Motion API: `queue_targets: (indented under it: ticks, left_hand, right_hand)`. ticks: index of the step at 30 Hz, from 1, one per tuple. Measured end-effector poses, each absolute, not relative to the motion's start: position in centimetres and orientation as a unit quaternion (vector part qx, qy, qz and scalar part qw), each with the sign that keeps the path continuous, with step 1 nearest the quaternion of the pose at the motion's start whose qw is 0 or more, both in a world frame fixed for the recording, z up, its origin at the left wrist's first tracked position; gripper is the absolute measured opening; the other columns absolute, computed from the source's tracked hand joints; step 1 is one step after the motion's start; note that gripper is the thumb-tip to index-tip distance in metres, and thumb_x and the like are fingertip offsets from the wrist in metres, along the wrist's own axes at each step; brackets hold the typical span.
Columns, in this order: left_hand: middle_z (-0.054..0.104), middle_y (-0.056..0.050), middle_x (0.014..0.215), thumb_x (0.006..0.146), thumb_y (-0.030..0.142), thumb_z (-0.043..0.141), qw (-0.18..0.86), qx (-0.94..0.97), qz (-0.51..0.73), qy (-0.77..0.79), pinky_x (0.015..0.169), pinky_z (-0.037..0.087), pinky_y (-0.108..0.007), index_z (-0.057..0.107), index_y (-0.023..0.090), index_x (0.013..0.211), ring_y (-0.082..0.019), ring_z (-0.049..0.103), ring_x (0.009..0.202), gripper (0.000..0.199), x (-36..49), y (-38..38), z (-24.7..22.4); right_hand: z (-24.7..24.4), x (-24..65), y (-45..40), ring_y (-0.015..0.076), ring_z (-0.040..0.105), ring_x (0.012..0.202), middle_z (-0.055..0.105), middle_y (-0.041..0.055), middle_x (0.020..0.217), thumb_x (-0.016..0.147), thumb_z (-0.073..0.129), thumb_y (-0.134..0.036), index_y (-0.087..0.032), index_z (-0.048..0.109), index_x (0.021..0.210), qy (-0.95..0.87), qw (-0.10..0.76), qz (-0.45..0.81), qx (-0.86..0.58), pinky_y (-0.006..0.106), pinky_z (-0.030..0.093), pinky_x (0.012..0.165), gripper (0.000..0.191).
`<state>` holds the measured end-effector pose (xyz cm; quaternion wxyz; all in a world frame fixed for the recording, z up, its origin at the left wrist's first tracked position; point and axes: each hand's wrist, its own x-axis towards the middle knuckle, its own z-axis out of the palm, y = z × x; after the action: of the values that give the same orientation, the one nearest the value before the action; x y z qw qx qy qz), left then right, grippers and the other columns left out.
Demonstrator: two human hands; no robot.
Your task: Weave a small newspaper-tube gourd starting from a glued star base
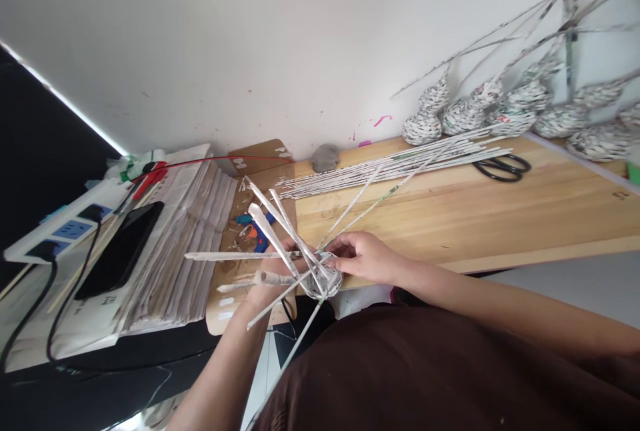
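Note:
A small round woven paper piece (pixel 324 281) is held just beyond my lap at the table's front edge, with several rolled paper tubes (pixel 273 236) sticking out of it in different directions. My right hand (pixel 363 256) is on its right side, thumb and fingertips pinched at the weave beside a tube. My left hand (pixel 281 259) grips the piece from the far left; the tubes and the piece hide most of its fingers. One long tube slants down from the piece toward my lap.
Loose paper tubes (pixel 395 165) lie along the wooden board (pixel 430 214), beside black-handled scissors (pixel 503 168). Finished woven gourds (pixel 463 116) stand by the wall. To the left are a paper stack (pixel 187 244), a phone (pixel 121 249), a power strip (pixel 70 231) and a blue glue gun (pixel 261 234).

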<state>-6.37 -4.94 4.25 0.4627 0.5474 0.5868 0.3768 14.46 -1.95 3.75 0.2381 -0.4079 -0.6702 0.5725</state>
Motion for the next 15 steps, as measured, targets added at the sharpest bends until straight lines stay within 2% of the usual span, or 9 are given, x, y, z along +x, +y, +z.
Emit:
queue_targets:
  ticks: [6,15]
  left_hand:
    - [0.071,-0.003,0.069,0.061,0.032,0.082,0.445,0.534,0.382,0.609,0.058,0.053,-0.027,0.069,0.017,0.071,-0.017,0.067,0.062,0.022,-5.96,-4.94,4.00]
    - [0.072,-0.003,0.068,0.060,0.023,0.083,0.450,0.505,0.407,0.614,0.061,0.052,-0.026,0.070,0.015,0.072,-0.016,0.066,0.062,0.019,-5.88,-4.98,3.36]
  right_hand:
    - [3.97,14.17,-2.51,0.0135,0.065,0.067,0.071,0.0017,0.074,0.080,0.070,-0.025,-0.016,0.072,0.093,-0.695,0.242,0.518,-0.436,0.025,0.050,0.066,0.016]
    - [3.87,14.44,-2.32,0.0139,0.065,0.065,0.071,0.0007,0.071,0.080,0.071,-0.027,-0.018,0.072,0.091,-0.706,0.241,0.512,-0.426,0.026,0.049,0.065,0.015]
